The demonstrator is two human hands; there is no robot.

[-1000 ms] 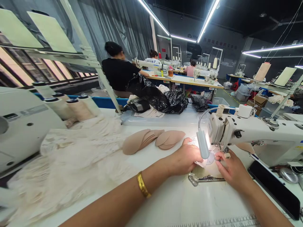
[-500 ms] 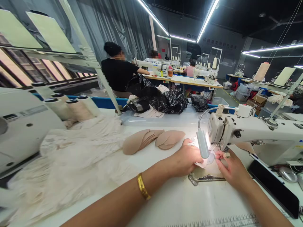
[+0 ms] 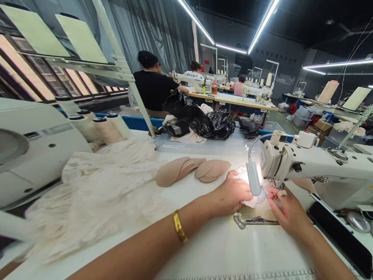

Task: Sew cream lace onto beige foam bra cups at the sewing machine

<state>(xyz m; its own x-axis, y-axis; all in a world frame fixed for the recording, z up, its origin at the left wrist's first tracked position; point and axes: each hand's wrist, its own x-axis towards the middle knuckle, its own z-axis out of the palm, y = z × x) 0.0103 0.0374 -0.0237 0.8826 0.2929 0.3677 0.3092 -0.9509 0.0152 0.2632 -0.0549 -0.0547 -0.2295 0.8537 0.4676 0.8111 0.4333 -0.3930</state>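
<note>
A sewing machine stands at the right, its small lamp lighting the work below the needle. Under the lamp lies a pale lace fabric piece, partly hidden by the lamp and fingers. My left hand, with a gold bracelet on the wrist, is closed on the fabric's left side. On the other side my right hand has thumb and fingertips drawn together at the fabric's right edge, close to the presser foot. The exact pinch there is partly hidden.
Fanned beige cup-shaped pads lie left of my hands. Beyond them spreads a heap of cream fabric. A black phone is at the right, a ruler along the near edge. Black plastic bags sit behind; a co-worker sits farther back.
The view has turned a little to the left, so the scene sits slightly farther right. Both hands stay at the fabric with almost the same pose.
</note>
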